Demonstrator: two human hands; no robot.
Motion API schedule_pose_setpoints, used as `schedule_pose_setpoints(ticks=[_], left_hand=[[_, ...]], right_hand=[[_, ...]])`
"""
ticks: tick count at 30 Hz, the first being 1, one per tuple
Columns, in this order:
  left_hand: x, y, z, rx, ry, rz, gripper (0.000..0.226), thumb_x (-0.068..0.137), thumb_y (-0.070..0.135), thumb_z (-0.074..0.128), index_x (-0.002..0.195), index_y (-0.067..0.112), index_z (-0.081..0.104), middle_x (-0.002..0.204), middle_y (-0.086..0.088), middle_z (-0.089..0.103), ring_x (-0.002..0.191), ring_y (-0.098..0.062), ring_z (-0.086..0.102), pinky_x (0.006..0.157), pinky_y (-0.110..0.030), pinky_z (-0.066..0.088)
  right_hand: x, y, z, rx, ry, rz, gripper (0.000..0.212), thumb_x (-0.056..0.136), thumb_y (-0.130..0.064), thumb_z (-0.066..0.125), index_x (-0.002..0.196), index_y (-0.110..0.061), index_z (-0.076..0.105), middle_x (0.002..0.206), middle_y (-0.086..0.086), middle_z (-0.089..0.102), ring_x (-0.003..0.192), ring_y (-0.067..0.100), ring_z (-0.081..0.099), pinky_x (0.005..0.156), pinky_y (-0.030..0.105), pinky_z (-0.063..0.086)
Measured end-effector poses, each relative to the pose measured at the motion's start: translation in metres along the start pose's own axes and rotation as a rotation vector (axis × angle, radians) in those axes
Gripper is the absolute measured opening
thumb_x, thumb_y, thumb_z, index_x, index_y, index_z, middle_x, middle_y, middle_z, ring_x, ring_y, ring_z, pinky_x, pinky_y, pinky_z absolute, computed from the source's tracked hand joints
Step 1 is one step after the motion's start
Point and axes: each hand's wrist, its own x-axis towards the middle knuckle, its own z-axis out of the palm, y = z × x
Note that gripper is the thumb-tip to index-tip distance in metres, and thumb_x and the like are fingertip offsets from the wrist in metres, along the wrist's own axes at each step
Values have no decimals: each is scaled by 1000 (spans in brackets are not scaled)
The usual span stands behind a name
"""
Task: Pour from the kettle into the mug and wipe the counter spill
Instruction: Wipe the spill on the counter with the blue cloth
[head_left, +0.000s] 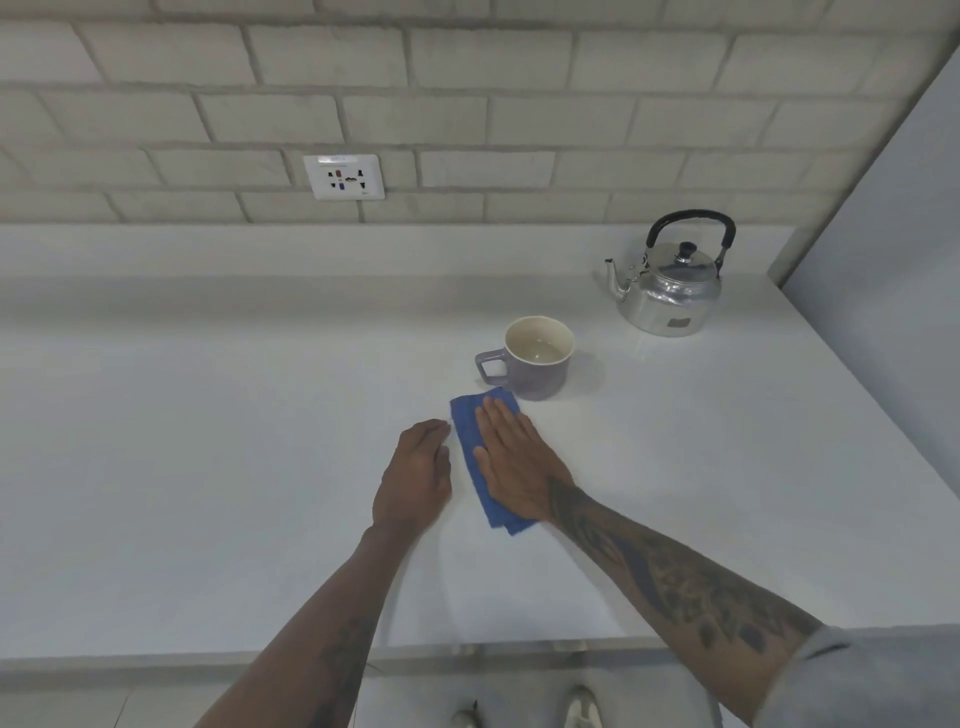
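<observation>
1. Blue and folded into a narrow strip, the cloth (470, 452) lies flat on the white counter (208, 441), just in front of the mug and angled slightly from the near right toward the far left.
2. The right hand (511, 462) lies palm-down on the cloth with its fingers straight and close together; its grip is spread flat, pressing the fabric to the surface rather than pinching it. The near end of the cloth sticks out from under the heel of the hand.
3. The left hand (415, 478) rests just beside the cloth's left edge with its fingers loosely curled downward. Its fingertips are near the fabric, but whether they touch it cannot be told; its grip closes on nothing.
4. The mug (535, 361), lilac outside and cream inside, stands upright just beyond the far end of the cloth, handle pointing left. Pale liquid sits low in it.
5. The kettle (667, 288), shiny metal with a black arched handle and a black lid knob, stands upright well behind and to the right of the mug, spout facing left, lid on.
6. A white wall socket (344, 176) is set in the pale brick-pattern wall above the counter's back edge.
7. No puddle can be made out on the counter.
</observation>
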Motion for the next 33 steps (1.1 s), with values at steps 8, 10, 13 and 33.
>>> schedule_pose_setpoints(ticks=[8, 10, 13, 33], left_hand=[[1, -3, 6, -6, 30, -33, 38, 98, 16, 43, 135, 15, 54, 140, 4, 49, 131, -10, 41, 104, -26, 39], [1, -2, 6, -3, 35, -56, 38, 98, 18, 42, 135, 19, 53, 141, 9, 47, 132, -5, 38, 100, -23, 36], [1, 1, 7, 19, 42, -62, 39, 97, 16, 43, 135, 18, 53, 142, 9, 46, 133, -5, 37, 102, -21, 34], [1, 7, 6, 45, 57, -58, 39, 96, 13, 44, 133, 18, 55, 139, 8, 47, 131, -6, 40, 102, -31, 44]], right_hand=[[-85, 51, 4, 47, 29, -34, 70, 98, -45, -1, 154, -6, 13, 161, 6, 4, 150, 19, 3, 119, 26, -9], [-96, 90, 4, 27, 49, 89, 69, 101, -45, 3, 150, -2, 26, 159, 10, 20, 149, 21, 14, 118, 22, -8], [-84, 154, 2, 58, 91, 316, 73, 100, -47, 2, 149, 0, 27, 157, 13, 26, 148, 26, 19, 119, 33, 9], [-72, 222, -19, 44, 6, 551, 68, 99, -42, 4, 151, -2, 22, 158, 21, 25, 146, 37, 25, 111, 52, 32]])
